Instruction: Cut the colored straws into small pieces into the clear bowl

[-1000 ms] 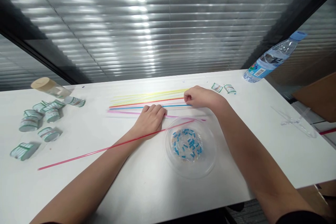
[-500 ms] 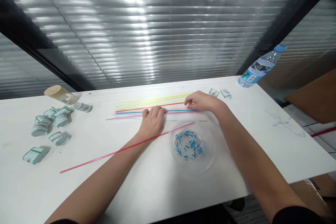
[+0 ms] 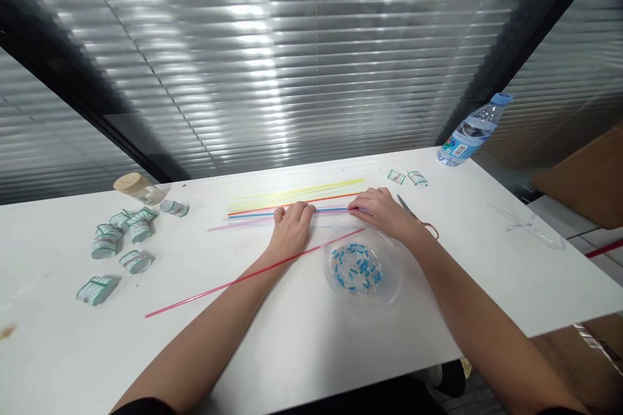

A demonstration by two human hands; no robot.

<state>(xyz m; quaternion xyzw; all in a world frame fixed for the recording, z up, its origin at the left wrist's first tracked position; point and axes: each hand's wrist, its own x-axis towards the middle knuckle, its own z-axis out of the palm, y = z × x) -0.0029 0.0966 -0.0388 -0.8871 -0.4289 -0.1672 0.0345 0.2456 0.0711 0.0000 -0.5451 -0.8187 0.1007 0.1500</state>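
Thin coloured plastic straws lie side by side across the table. My left hand (image 3: 293,228) has its fingers curled over the blue straw (image 3: 253,215) and the purple straw (image 3: 331,211). At the right ends of these two, my right hand (image 3: 380,211) is closed, thumb and fingers together. Behind them are a red-orange straw (image 3: 331,199) and several yellow straws (image 3: 311,190). A long red straw (image 3: 204,297) slants over my left forearm to a clear plastic bowl (image 3: 392,285), which holds small cut blue pieces (image 3: 360,267). Scissors (image 3: 411,210) with orange handles lie beside my right wrist.
Several small green-and-white packets (image 3: 107,240) and a beige-lidded jar (image 3: 136,188) are at the left. Two flat packets (image 3: 396,176) lie at the back. A water bottle (image 3: 472,133) stands at the back right corner, with a clear plastic item (image 3: 525,228) nearer.
My right hand has moved nearer, from the yellow and red-orange straws to the right ends of the blue and purple ones. The scissors now show beside it. The view has shifted a little.
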